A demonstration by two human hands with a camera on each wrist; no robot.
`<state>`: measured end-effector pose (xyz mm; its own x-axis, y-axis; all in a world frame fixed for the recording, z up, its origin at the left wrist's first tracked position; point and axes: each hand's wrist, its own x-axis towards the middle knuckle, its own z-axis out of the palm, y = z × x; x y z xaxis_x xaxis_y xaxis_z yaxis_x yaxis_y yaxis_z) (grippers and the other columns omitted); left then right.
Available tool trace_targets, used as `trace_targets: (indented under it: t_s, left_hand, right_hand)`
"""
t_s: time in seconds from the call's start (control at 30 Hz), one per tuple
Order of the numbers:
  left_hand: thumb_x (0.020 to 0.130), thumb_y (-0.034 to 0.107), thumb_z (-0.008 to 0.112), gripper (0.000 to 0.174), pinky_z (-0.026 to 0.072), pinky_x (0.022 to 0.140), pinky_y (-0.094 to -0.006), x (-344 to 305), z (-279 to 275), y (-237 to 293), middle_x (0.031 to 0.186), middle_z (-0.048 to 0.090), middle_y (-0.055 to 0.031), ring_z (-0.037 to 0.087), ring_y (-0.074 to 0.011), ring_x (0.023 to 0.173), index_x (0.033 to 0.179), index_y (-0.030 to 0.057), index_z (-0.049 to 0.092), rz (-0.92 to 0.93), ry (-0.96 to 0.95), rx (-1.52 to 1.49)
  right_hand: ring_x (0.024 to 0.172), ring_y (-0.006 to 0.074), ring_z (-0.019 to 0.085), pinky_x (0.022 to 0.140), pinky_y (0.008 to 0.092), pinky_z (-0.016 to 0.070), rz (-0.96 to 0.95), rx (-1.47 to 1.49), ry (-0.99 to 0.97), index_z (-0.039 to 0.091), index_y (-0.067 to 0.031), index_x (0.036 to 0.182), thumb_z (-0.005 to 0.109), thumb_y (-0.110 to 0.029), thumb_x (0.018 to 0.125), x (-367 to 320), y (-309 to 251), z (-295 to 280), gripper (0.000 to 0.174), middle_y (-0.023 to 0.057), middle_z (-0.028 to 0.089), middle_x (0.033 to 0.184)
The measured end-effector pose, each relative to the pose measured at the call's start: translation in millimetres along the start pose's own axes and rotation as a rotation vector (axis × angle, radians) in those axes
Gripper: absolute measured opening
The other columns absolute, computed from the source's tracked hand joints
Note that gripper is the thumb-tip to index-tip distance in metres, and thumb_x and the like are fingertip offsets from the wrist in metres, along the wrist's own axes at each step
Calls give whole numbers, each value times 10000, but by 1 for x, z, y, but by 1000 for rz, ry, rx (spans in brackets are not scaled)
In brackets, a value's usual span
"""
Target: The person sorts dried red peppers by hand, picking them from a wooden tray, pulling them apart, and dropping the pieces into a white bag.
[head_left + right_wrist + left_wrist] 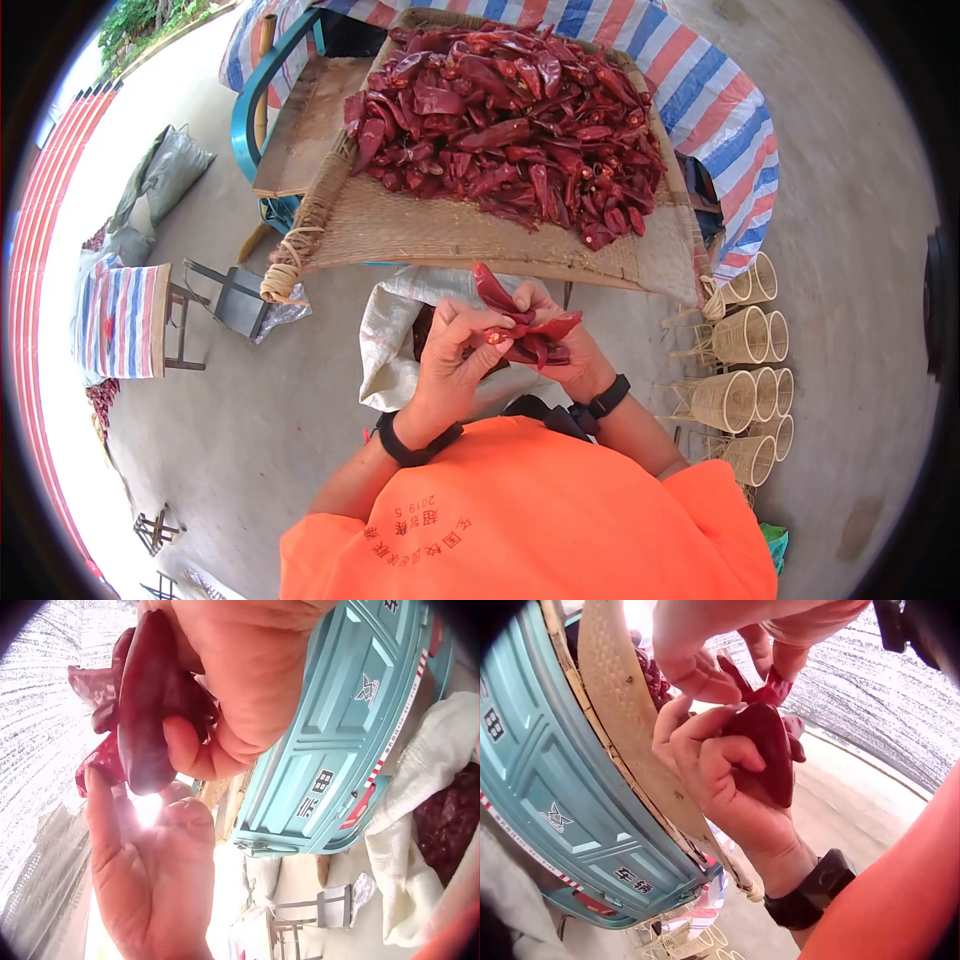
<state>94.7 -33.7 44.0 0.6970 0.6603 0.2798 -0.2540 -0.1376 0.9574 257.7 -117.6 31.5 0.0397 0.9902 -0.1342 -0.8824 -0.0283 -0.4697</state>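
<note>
Just in front of the orange shirt, both hands meet over several dried red chili peppers [541, 347]. My right hand [578, 368] grips the bunch, its fingers curled round a long dark chili [147, 705] in the right wrist view. My left hand [455, 352] pinches the end of a chili between thumb and fingers, beside the right hand. The left wrist view shows the left fingers at the top of the bunch and a broad chili [769, 746] in the right palm. Below the hands stands an open white woven sack [378, 345] with dark red chilies inside, partly hidden by the hands.
A heap of red chilies [520, 120] lies on a woven rack [430, 225] ahead, over a teal vehicle bed [577, 795]. Wicker baskets [725, 400] stand at the right. A striped cloth-covered stand [125, 320] and a dark stool [235, 300] are at the left.
</note>
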Motion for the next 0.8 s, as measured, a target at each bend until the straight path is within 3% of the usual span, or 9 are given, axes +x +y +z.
trace_targets:
  t_s: [0.1,0.2,0.3,0.4,0.53,0.63,0.73,0.8]
  left_hand:
    - [893,1,649,176,474,863,-248,1,0,6,1125,503,-48,513,-119,1042,1055,69,647,-35,32,-171]
    - [920,16,618,150,463,890,-227,-1,-10,4,1095,503,-45,517,-105,1026,1065,52,637,-178,-96,-341]
    - [943,34,592,133,475,833,-224,-3,-17,5,1072,499,-28,528,-90,977,1070,40,629,-215,-31,-383]
    - [951,55,590,127,473,775,-220,-14,-31,-9,1059,501,-11,538,-82,914,1072,37,624,-288,13,-224]
    - [940,97,623,140,465,731,-207,-28,-42,-25,1104,501,-13,540,-79,870,1067,39,627,-319,22,-263]
    - [948,116,615,128,458,701,-203,-30,-40,-30,1214,500,-33,546,-71,837,1052,42,626,-216,-39,74]
    - [956,110,597,122,463,704,-230,-34,-38,-38,1110,616,-59,590,-84,848,1046,29,608,-251,-46,286]
    - [955,110,601,123,459,695,-222,-32,-37,-29,1084,628,-55,590,-82,827,1048,30,599,-426,-57,-49]
  right_hand:
    - [1033,228,637,895,321,560,55,-45,-29,536,-57,967,583,19,864,0,-1,-6,136,109,603,1124]
    - [980,207,645,863,312,571,76,-92,49,550,-51,981,573,43,845,2,-3,5,167,110,590,1154]
    - [911,176,649,815,305,585,79,-241,105,566,-46,1010,563,59,829,1,-8,0,209,114,583,1174]
    - [861,149,645,788,320,593,136,-325,181,574,-48,1041,564,58,832,-4,-20,-8,235,110,575,1184]
    - [863,151,645,774,334,597,96,-146,204,583,-50,1062,587,42,836,-14,-30,-15,244,117,568,1181]
    - [861,158,643,782,341,593,-10,-69,208,588,-51,1064,609,24,842,-18,-33,-23,235,124,568,1175]
    - [879,164,637,810,338,569,-46,-24,213,591,-51,1062,631,-3,850,-18,-32,-23,221,126,571,1174]
    - [893,166,631,829,334,548,-61,25,224,592,-52,1062,641,-20,856,-19,-30,-22,214,123,570,1177]
